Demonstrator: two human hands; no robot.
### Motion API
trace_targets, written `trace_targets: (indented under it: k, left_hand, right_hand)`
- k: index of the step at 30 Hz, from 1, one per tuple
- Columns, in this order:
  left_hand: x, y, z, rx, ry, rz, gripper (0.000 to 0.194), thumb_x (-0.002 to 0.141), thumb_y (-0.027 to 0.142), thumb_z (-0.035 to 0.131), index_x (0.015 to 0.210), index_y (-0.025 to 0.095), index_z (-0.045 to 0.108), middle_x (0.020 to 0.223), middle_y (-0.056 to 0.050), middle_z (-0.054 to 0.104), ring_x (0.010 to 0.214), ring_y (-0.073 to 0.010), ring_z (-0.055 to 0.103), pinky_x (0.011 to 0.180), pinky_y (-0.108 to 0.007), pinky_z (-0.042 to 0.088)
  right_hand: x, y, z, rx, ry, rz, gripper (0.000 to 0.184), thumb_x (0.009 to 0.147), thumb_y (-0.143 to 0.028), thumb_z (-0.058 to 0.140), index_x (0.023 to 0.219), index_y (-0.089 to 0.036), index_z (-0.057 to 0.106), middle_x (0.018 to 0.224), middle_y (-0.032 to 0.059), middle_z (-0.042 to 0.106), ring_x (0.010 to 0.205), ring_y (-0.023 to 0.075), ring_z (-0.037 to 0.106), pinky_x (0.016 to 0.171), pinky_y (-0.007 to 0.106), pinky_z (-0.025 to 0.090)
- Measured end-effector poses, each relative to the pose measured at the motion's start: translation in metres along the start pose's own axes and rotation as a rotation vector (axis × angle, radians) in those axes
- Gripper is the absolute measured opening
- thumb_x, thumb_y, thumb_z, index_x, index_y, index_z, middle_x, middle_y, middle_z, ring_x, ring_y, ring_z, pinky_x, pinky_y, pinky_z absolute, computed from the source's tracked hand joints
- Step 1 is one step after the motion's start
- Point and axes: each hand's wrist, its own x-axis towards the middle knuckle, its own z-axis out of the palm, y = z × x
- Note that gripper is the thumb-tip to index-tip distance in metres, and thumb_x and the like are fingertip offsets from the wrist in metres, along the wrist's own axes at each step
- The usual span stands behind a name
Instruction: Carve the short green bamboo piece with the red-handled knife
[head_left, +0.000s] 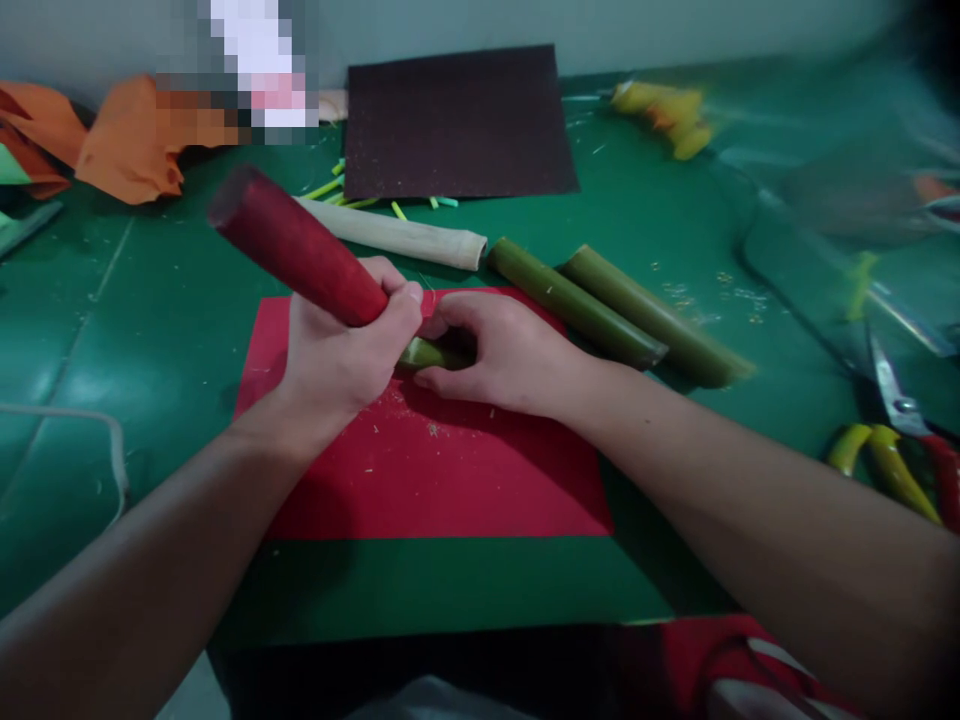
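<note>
From my remote view: red handle tilts up-left, left hand wrapped tightly around it. Next — short green stalk above the red sheet, pinched between the right hand's thumb and fingers. Rightward, I log two green tubes.

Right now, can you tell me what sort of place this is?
Probably a craft table, judging by the cut bamboo pieces, the scissors and the red sheet with small scraps on it.

Passage lies over the sheet nearside; beyond, a raised handle obstructs.
</note>
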Motion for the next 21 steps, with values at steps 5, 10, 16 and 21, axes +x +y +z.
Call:
trace_targets:
  k: [5, 10, 16, 21]
  left_hand:
    - [0.004, 0.001, -0.0063, 0.033, -0.114, -0.02, 0.026, 0.074, 0.014, 0.065, 0.051, 0.022, 0.056, 0.045, 0.004, 0.045, 0.043, -0.0089, 0.039, 0.041, -0.028, 0.028]
    - [0.0052, 0.0038, -0.0071, 0.051, -0.198, -0.032, 0.026, 0.073, 0.017, 0.064, 0.049, 0.021, 0.056, 0.045, 0.003, 0.047, 0.045, -0.0092, 0.041, 0.042, -0.027, 0.029]
    - [0.0057, -0.0012, -0.0067, 0.008, -0.191, -0.011, 0.025, 0.073, 0.016, 0.065, 0.05, 0.021, 0.057, 0.047, 0.004, 0.048, 0.045, -0.0083, 0.042, 0.042, -0.027, 0.029]
    - [0.0088, -0.0018, -0.006, -0.013, -0.201, -0.002, 0.025, 0.07, 0.016, 0.066, 0.047, 0.021, 0.056, 0.044, 0.004, 0.046, 0.044, -0.0082, 0.042, 0.04, -0.027, 0.029]
  right_hand:
    - [-0.0001, 0.0009, 0.0006, 0.004, 0.003, -0.015, 0.024, 0.073, -0.034, 0.076, 0.086, -0.018, 0.064, 0.08, -0.0007, 0.061, 0.07, 0.0128, 0.047, 0.064, 0.03, 0.031]
    - [-0.0009, 0.0015, 0.0002, 0.015, 0.014, -0.011, 0.024, 0.073, -0.034, 0.076, 0.084, -0.018, 0.063, 0.08, -0.001, 0.061, 0.07, 0.0126, 0.047, 0.065, 0.03, 0.031]
    - [-0.0011, 0.0021, 0.0013, 0.017, 0.023, -0.023, 0.024, 0.073, -0.035, 0.076, 0.083, -0.018, 0.061, 0.082, -0.0003, 0.061, 0.073, 0.0132, 0.047, 0.067, 0.03, 0.031]
    - [-0.001, 0.0022, 0.0013, -0.006, 0.023, -0.024, 0.024, 0.074, -0.034, 0.075, 0.083, -0.019, 0.06, 0.081, -0.0008, 0.06, 0.07, 0.0125, 0.047, 0.066, 0.031, 0.031]
